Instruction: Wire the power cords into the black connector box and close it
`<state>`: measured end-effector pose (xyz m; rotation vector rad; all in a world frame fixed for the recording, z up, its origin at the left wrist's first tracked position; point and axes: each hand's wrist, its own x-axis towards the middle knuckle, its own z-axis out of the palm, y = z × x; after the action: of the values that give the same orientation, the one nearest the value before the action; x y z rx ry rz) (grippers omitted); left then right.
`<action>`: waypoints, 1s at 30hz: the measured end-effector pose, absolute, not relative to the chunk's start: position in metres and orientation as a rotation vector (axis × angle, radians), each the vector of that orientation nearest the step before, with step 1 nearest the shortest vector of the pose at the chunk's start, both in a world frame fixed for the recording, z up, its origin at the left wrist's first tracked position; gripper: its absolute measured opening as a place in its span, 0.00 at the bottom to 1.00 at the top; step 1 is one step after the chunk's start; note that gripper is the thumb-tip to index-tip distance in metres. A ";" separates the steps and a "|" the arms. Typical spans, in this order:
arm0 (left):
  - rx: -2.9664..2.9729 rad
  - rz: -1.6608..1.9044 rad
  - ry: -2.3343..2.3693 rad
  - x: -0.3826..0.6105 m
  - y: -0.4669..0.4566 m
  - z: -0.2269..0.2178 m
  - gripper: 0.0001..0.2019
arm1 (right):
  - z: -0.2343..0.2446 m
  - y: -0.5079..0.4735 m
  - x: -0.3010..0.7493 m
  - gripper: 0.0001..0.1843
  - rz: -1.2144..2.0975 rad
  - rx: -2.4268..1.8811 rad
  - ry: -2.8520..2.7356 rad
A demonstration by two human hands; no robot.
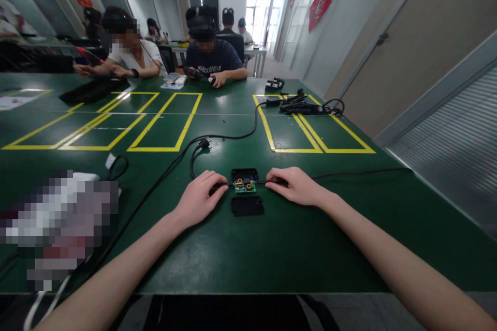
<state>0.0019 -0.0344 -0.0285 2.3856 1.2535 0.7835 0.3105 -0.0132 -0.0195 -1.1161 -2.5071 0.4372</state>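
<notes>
A small green circuit board lies on the green table, with black cables running off both its ends. My left hand rests left of it, fingers pinched on the black cable where it meets the board. My right hand lies to the right, fingers closed on the other black cable. One black case half sits just behind the board. The other case half lies in front of it.
The left cable ends in a plug. Yellow tape rectangles mark the table. More adapters and cables are piled at far right. Two people work at the far side. A blurred object sits near left.
</notes>
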 end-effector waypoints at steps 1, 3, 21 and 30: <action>2.374 0.789 1.241 0.001 -0.034 -0.028 0.07 | -0.020 -0.013 0.310 0.10 0.443 -1.136 -2.508; 2.356 0.789 1.214 0.001 -0.034 -0.028 0.08 | -0.019 -0.014 0.309 0.13 0.452 -1.153 -2.514; 2.346 0.883 1.121 0.006 -0.041 -0.018 0.06 | -0.009 -0.023 0.301 0.23 0.650 -1.053 -2.553; 2.318 0.807 1.113 0.004 -0.045 -0.018 0.04 | -0.003 -0.027 0.298 0.24 0.647 -1.010 -2.616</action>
<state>0.0042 -0.0446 -0.0181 2.3182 1.1131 0.8067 0.2982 -0.0272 -0.0031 -1.0096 -2.6159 0.6475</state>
